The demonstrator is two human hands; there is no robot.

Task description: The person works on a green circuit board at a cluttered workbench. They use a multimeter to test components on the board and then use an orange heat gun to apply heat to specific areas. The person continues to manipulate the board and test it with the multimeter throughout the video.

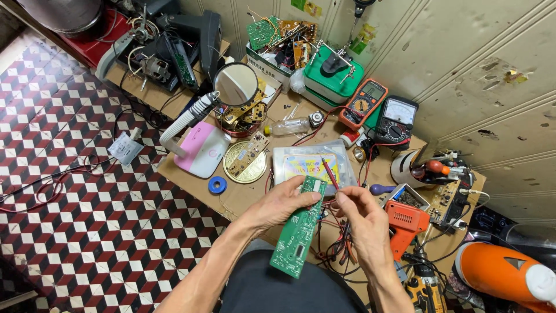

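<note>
My left hand (282,203) grips a long green circuit board (296,232) near its upper end, thumb on the top edge. The board slants down toward my lap. My right hand (362,217) holds a thin red probe (330,173) between thumb and fingers, its tip pointing up and left beside the board's top corner. Red and black wires (336,249) trail under my right hand.
A cardboard-covered bench (191,179) holds a magnifier lamp (236,85) on a pink base, a round brass disc (246,162), a blue tape roll (217,185), an orange multimeter (363,103), a black analogue meter (397,120), an orange drill (405,223) and a box of circuit boards (278,37). Checkered floor lies to the left.
</note>
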